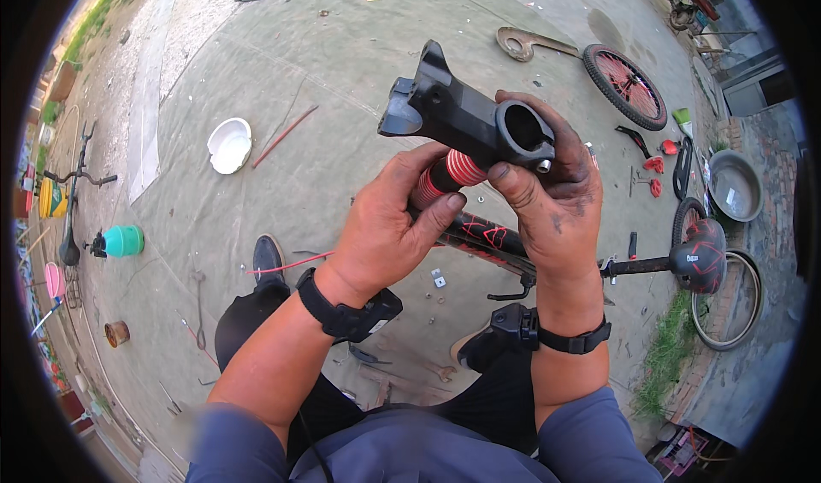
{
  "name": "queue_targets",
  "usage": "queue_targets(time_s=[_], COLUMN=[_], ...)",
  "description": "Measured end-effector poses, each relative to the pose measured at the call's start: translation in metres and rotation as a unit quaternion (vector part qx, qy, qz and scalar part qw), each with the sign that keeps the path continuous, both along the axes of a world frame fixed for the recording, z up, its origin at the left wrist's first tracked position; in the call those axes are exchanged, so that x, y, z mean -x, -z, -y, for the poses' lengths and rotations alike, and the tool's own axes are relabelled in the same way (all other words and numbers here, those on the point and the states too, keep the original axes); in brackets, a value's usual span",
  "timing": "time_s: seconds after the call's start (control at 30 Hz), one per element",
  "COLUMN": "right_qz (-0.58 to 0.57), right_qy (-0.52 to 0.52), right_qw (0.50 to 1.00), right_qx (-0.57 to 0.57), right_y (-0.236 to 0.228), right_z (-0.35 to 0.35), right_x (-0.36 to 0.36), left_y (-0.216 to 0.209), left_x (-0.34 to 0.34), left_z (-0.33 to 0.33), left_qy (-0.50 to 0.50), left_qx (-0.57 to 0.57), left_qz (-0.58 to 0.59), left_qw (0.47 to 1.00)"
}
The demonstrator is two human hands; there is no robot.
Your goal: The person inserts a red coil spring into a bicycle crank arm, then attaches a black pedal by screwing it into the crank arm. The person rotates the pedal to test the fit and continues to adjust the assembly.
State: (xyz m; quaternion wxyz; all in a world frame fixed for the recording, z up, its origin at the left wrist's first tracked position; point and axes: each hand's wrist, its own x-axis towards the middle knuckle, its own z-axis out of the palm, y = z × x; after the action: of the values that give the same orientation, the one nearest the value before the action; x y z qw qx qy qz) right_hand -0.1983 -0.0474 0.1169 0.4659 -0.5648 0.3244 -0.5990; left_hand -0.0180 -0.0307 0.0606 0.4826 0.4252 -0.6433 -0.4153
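Note:
A black bicycle stem (462, 122) is held up in front of me, its round clamp ring toward the right. My right hand (556, 209) is closed on that ring end, thumb below and fingers behind. Wrapped round the red-and-black striped head tube (446, 177) just under the stem is my left hand (376, 226). The stem sits over the top of this tube; how they join is hidden by my fingers. From there the black bicycle frame (489, 234) with red markings slants back to the right, to a black and red saddle (698, 259).
On the green ground sheet lie a wheel (626, 87), a large hooked wrench (518, 45), a white bowl (229, 146) and small nuts. A teal spray bottle (124, 241) stands left, near another bicycle (79, 175). A metal basin (735, 186) and loose tyre (756, 308) are at right.

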Motion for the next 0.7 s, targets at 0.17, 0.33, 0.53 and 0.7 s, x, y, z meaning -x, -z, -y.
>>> queue_targets(time_s=[0.17,0.33,0.53,0.7], right_qz=[-0.015,0.013,-0.02,-0.04], right_qy=[0.0,-0.027,-0.037,-0.055], right_qw=[1.0,0.999,0.997,0.995], right_qx=[-0.005,-0.03,-0.063,-0.067], right_y=[0.0,0.003,0.011,0.015], right_z=[0.001,0.002,0.0,0.0], right_x=[0.002,0.001,0.008,0.009], left_y=[0.004,0.005,0.006,0.009], left_x=[0.004,0.005,0.007,0.002], left_z=[0.004,0.004,0.004,0.003], left_qy=[0.007,0.018,0.038,0.046], left_qx=[0.021,0.028,-0.01,-0.069], left_qz=[-0.008,-0.034,-0.087,-0.086], left_qw=[1.0,0.999,0.995,0.993])
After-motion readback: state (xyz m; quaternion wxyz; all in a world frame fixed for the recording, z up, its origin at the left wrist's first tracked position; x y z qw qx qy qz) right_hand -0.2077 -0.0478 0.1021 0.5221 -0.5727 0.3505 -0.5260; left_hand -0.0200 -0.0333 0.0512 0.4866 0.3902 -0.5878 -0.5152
